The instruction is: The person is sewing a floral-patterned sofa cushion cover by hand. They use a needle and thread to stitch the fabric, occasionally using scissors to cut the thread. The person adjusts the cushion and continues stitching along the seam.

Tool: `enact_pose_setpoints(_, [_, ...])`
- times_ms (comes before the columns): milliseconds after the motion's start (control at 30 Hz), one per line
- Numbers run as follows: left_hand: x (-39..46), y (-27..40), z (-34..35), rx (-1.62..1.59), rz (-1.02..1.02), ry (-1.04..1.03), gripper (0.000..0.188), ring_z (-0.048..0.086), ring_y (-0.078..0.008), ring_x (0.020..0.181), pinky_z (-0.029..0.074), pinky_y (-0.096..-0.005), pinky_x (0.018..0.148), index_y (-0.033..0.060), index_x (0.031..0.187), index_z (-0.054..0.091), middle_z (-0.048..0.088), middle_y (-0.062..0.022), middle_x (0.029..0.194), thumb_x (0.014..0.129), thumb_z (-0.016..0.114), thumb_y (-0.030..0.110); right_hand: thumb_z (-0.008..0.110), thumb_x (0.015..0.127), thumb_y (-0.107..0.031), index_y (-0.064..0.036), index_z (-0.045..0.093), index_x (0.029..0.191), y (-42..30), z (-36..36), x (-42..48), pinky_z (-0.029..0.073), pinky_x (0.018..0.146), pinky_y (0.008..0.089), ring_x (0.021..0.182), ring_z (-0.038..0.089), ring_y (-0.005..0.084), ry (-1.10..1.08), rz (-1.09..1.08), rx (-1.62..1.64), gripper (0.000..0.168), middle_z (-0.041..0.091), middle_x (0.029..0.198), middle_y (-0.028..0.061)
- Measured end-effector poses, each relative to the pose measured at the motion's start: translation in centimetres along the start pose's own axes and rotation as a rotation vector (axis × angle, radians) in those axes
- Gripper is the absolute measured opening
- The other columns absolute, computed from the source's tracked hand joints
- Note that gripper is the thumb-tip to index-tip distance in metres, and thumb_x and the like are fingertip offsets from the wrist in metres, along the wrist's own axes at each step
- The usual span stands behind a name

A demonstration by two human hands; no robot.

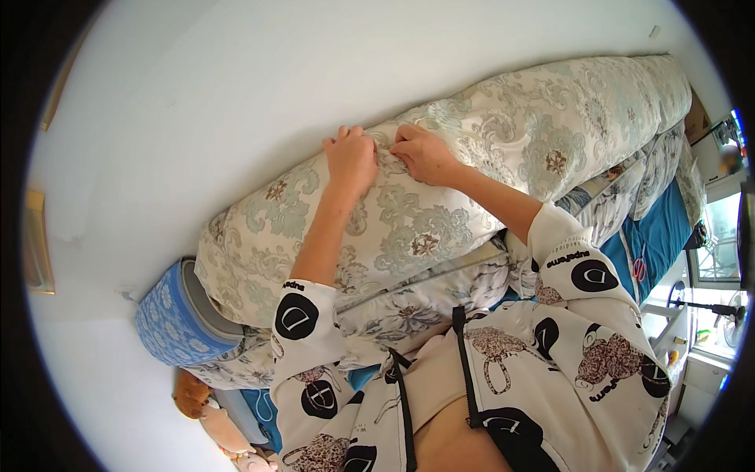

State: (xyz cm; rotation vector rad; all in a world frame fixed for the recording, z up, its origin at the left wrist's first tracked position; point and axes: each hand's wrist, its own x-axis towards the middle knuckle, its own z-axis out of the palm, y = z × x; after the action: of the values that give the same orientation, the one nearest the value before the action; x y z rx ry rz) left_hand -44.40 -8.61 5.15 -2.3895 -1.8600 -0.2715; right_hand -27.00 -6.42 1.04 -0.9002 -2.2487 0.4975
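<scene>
A long padded backrest point(436, 218) under a cream fabric cover with pale green and brown floral pattern runs along the wall. At its top edge, my left hand point(353, 154) has its fingers curled on the cover. My right hand point(426, 154) is just to the right, with thumb and index finger pinching the same fabric. A small gap separates the hands, and the cloth between them is puckered. Whether anything small is hidden under the fingertips cannot be made out.
White wall point(236, 88) rises behind the backrest. A blue flowered fabric bin point(168, 315) stands at its left end, with plush toys point(221, 422) below. Grey-patterned cushions point(424, 292) lie in front. Red-handled scissors point(639, 268) rest on blue cloth point(663, 218) at right.
</scene>
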Motion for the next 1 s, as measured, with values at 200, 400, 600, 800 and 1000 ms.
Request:
enact_pose_setpoints(200, [1.4,0.3,-1.4,0.089,0.028,-0.245,0.003,0.049,-0.0266,0.1,0.037,-0.0475,0.082,0.0091,0.075,0.066,0.056,-0.0077,0.092,0.072,0.065,0.01,0.054,0.079,-0.007,-0.006,0.064,0.079,-0.2,0.1,0.0,0.046,0.076,0.0393,0.092,0.053,0.0289,0.011,0.0,-0.002,0.01,0.053,0.089,0.0105])
enact_pose_setpoints(400, [2.5,-0.2,-1.3,0.005,0.011,-0.362,0.008,0.05,-0.0284,0.103,0.039,-0.0493,0.083,0.0077,0.078,0.066,0.058,-0.0096,0.097,0.073,0.06,0.01,0.055,0.077,-0.006,-0.006,0.065,0.079,0.1,0.4,-0.1,0.047,0.078,0.0387,0.095,0.053,0.0286,0.01,0.024,-0.025,0.01,0.052,0.092,0.0108])
enact_pose_setpoints(600, [2.0,-1.0,-0.7,-0.047,0.047,-0.339,0.012,0.048,-0.0308,0.106,0.039,-0.0501,0.086,0.005,0.085,0.063,0.055,-0.0134,0.104,0.075,0.058,0.011,0.055,0.077,-0.005,-0.006,0.065,0.084,-0.2,0.5,-0.2,0.047,0.079,0.0378,0.095,0.053,0.0281,0.042,0.025,-0.045,0.012,0.053,0.095,0.0105])
enact_pose_setpoints(800, [1.8,-1.2,-0.8,-0.057,0.069,-0.332,0.014,0.047,-0.0309,0.106,0.039,-0.0507,0.088,0.0037,0.087,0.062,0.054,-0.0144,0.106,0.076,0.057,0.01,0.056,0.08,-0.004,-0.006,0.065,0.087,-0.2,0.4,-0.4,0.047,0.075,0.0381,0.09,0.054,0.0283,0.094,0.004,-0.039,0.012,0.054,0.092,0.0095])
enact_pose_setpoints(1000, [2.2,-1.1,-0.6,-0.115,-0.015,-0.391,0.015,0.047,-0.0342,0.106,0.04,-0.0504,0.088,0.0033,0.086,0.062,0.054,-0.0169,0.107,0.076,0.056,0.012,0.056,0.08,-0.004,-0.005,0.066,0.087,-0.6,0.0,-0.4,0.047,0.075,0.0373,0.09,0.054,0.0273,0.066,0.063,-0.02,0.012,0.054,0.092,0.0091])
